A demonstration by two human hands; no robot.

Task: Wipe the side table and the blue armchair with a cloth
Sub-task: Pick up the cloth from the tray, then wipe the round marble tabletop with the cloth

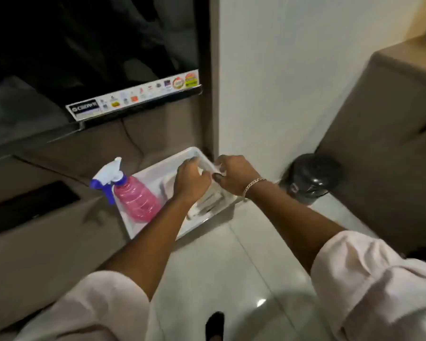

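Observation:
A white tray [155,169] rests on the low brown ledge under a television. Folded white cloths [207,205] lie inside it, and a pink spray bottle [135,200] with a blue-and-white trigger lies at its left side. My left hand [191,180] and my right hand [236,175] meet over the tray's far right corner. Both pinch a small white cloth [217,167], which shows only as a bit between the fingers. Neither a side table nor a blue armchair is in view.
A dark television [84,57] with a sticker strip hangs above the ledge. A black lidded bin [312,178] stands on the pale tiled floor by the white wall, with a brown cabinet [391,143] to its right. My dark shoe [214,326] shows at the bottom.

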